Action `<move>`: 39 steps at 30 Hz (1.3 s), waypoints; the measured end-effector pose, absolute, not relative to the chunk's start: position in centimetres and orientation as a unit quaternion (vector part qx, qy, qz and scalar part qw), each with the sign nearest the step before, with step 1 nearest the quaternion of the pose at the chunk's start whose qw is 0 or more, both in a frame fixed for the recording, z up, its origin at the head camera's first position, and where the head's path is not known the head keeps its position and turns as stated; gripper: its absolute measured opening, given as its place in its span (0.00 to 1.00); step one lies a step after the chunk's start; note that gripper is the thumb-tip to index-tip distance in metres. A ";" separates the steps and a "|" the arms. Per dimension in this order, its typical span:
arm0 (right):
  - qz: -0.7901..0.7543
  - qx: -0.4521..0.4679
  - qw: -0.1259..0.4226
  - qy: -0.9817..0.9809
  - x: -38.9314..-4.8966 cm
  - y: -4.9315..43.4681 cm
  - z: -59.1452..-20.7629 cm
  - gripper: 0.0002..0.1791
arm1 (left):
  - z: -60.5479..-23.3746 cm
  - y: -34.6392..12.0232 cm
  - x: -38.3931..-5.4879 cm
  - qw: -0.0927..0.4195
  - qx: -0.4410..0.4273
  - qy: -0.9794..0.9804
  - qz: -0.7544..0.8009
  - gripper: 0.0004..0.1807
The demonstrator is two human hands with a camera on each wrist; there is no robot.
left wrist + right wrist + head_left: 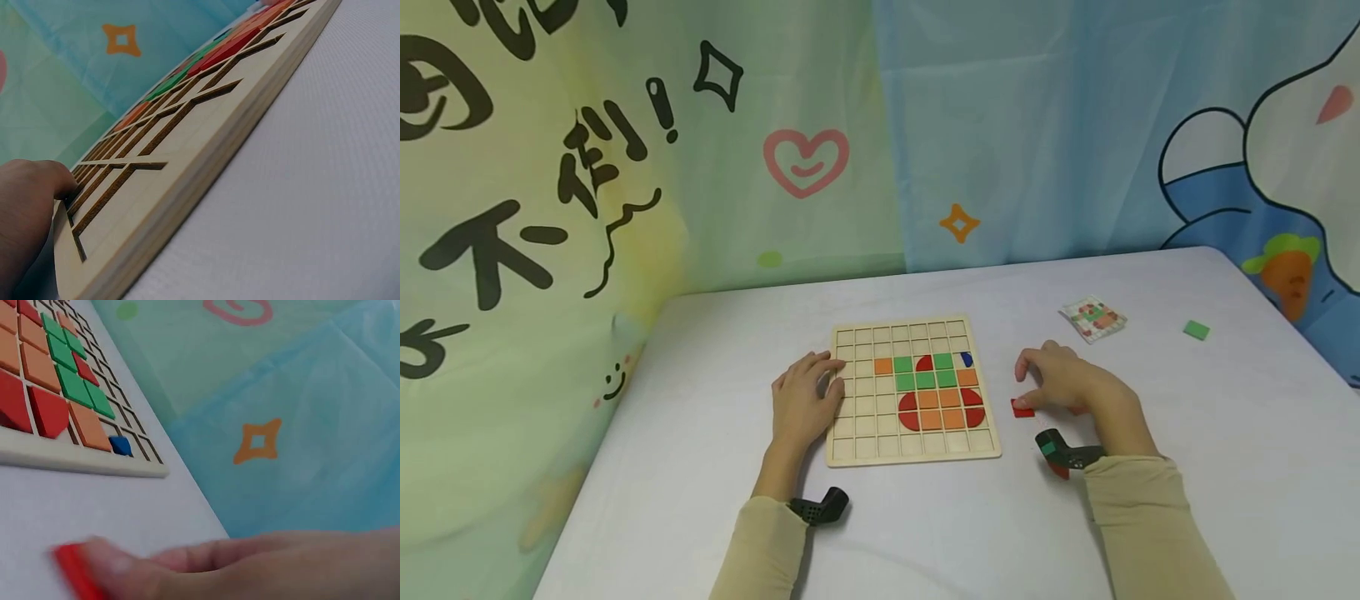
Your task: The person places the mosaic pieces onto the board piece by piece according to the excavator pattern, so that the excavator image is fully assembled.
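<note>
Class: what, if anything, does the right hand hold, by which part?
The right hand touches a red piece with its thumb, at one edge; a pinch cannot be confirmed.

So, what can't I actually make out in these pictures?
- Cards: printed details too small in the head view.
- Lower red piece: full shape hidden by the black wrist camera, head view.
- Red tile at the right hand: blurred and partly covered by that hand, right wrist view.
- Left hand: partly cut off by the picture's left edge, left wrist view.
</note>
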State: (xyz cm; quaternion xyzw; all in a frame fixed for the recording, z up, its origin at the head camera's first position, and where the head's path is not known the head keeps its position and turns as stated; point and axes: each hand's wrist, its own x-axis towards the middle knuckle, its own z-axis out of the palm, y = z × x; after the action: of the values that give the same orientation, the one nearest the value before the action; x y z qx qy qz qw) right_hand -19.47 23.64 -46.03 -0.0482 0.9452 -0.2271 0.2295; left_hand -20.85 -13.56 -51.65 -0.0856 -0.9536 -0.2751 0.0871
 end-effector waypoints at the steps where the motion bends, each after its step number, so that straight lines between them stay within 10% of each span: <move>1: -0.240 -0.049 0.214 0.946 -19.6 23.7 -46.2 0.18 | -51.6 -13.5 -20.9 0.087 -0.085 -0.954 -0.273 0.16; 39: -0.270 -0.053 0.167 0.947 -22.5 22.2 -47.8 0.18 | -51.8 -13.5 -20.7 0.096 -0.082 -0.953 -0.276 0.15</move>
State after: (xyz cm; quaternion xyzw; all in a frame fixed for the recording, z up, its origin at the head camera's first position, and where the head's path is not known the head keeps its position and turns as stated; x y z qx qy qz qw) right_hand -22.50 22.22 -47.77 -0.0530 0.9469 -0.2696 0.1671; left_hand -20.73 -13.54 -51.80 -0.0819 -0.9529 -0.2756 0.0963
